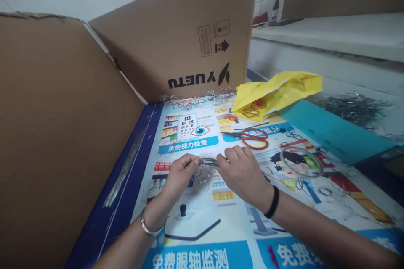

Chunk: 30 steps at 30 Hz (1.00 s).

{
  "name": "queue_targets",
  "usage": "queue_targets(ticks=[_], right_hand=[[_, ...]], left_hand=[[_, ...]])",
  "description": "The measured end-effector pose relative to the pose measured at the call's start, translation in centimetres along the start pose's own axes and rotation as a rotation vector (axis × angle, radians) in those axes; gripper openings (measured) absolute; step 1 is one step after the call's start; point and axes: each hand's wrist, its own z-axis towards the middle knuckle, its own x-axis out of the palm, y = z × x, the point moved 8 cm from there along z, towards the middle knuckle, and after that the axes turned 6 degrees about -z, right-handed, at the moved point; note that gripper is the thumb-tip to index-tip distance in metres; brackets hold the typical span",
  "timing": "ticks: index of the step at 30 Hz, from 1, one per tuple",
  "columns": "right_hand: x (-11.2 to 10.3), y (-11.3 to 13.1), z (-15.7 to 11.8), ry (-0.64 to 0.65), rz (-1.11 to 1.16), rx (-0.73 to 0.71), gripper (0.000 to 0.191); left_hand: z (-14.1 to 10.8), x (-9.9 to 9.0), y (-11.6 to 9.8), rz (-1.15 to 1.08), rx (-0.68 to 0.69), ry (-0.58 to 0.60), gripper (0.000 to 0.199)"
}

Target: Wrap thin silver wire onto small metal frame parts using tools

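Mid-frame — bare right hand (241, 168) clenched round slim dark metal pliers (208, 162); bare left hand (184, 172) pinching near their tips.

We could slide low over the flat, colourful printed sheet (205, 225) at the near middle. A tall brown cardboard panel (176, 42) walls us off at the far side, another brown cardboard panel (63, 109) at the left. Right of centre, orange-handled metal scissors (245, 135), a crumpled yellow bag (284, 88) and a pale wire coil (303, 176) obstruct us.
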Motion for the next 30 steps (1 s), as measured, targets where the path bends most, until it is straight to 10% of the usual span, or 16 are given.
queue_targets(ticks=[30], right_hand=[[0.8, 0.2, -0.3, 0.032, 0.102, -0.065, 0.009]], left_hand=[[-0.6, 0.2, 0.2, -0.188, -0.065, -0.056, 0.02]])
